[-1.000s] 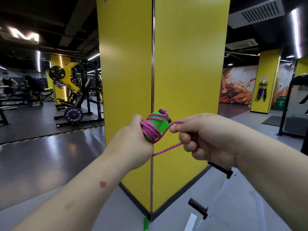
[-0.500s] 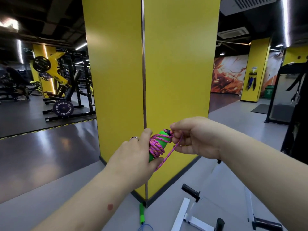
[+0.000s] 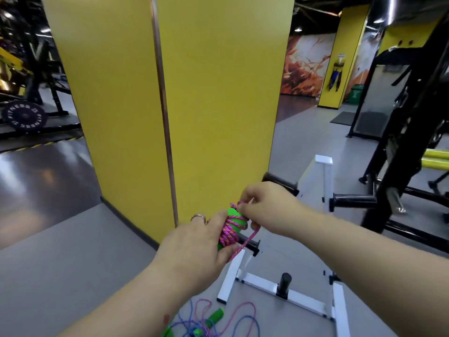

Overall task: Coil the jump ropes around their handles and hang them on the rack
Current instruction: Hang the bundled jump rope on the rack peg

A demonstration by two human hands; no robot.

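While gripped between both hands, pink rope (image 3: 228,233) round green handles (image 3: 234,218).

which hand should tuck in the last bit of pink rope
Right. The right hand already pinches the pink rope at the handle's top, while the left hand grips the green handle, steadying it.

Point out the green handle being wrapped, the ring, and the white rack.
green handle (image 3: 233,213), head view, bare top end above the pink coils
ring (image 3: 198,217), head view, band on a left-hand finger
white rack (image 3: 258,282), head view, front crossbar
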